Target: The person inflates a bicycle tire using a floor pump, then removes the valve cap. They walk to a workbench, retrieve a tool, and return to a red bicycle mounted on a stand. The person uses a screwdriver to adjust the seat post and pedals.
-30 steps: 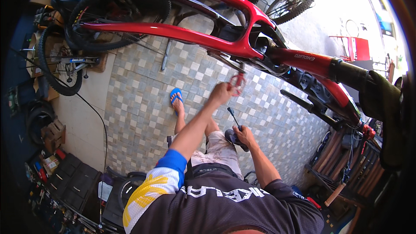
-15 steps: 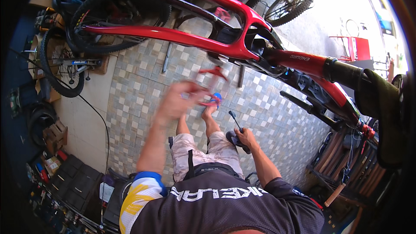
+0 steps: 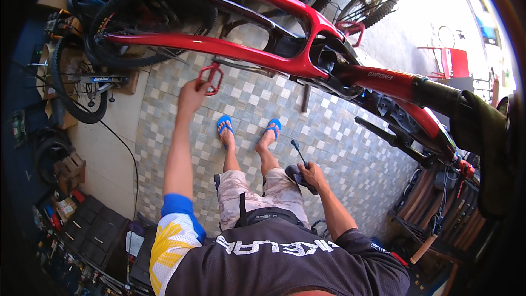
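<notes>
A red bicycle frame [image 3: 203,45] spans the view above my hands. Below its rear part, my left hand [image 3: 193,96] is closed on the edge of a red flat pedal [image 3: 217,83], at the end of a dark crank arm [image 3: 241,67]. Near my right thigh, my right hand [image 3: 312,175] is wrapped round a dark tool with a thin shaft [image 3: 299,152] and a knobbed tip. A bulky dark part [image 3: 296,176] shows beside those fingers; its kind is unclear. Another red pedal [image 3: 357,34] sits beyond the frame.
A bicycle wheel [image 3: 76,85] stands at the left, with a black cable [image 3: 131,156] trailing past it. Dark tool cases [image 3: 90,230] lie at lower left. Slatted wood [image 3: 438,203] is at the right. Tiled floor [image 3: 257,98] lies under my blue flip-flops [image 3: 225,122].
My left hand has swung left and up and now grips the pedal. The crank has turned, and the other pedal shows beyond the frame. My right hand has stayed in place.
</notes>
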Available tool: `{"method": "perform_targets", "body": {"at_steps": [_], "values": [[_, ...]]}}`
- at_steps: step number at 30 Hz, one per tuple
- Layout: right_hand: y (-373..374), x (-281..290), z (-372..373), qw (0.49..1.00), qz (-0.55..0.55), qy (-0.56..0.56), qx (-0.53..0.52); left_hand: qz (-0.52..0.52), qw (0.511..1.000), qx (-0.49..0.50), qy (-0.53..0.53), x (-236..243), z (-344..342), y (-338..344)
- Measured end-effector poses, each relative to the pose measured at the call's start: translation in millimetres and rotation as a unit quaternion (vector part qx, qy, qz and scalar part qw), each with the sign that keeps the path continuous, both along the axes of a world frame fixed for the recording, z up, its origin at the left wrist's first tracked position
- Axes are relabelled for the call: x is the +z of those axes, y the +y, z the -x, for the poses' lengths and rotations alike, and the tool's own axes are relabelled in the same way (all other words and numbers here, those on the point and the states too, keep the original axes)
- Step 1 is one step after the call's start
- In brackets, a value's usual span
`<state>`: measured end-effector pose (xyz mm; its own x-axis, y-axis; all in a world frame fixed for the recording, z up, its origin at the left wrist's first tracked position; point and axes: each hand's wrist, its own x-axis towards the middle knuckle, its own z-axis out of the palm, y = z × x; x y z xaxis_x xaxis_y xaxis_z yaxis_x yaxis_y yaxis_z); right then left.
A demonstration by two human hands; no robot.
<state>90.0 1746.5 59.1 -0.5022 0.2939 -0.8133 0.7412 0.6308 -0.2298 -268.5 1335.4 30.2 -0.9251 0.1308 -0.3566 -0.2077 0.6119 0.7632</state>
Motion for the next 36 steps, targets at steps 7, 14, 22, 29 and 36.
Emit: {"method": "perform_targets", "body": {"at_steps": [7, 14, 22, 29, 36], "values": [[-2, 23, 15, 0.978, -0.031, 0.202, -0.05, -0.263, 0.962, 0.001, -0.077, 182, -56, 42], [-22, 140, 100, 0.855, 0.027, 0.505, -0.111, -0.311, 0.944, -0.045, -0.097, 194, -94, 128], [-46, 211, 203, 0.783, -0.002, 0.619, -0.057, -0.241, 0.969, -0.054, -0.015, 215, -74, 129], [-60, 216, 240, 0.814, -0.036, 0.575, -0.07, -0.16, 0.956, -0.176, 0.171, 216, -32, 138], [-61, 221, 254, 0.858, -0.056, 0.496, -0.122, -0.183, 0.957, -0.182, 0.13, 214, -16, 157]]}}
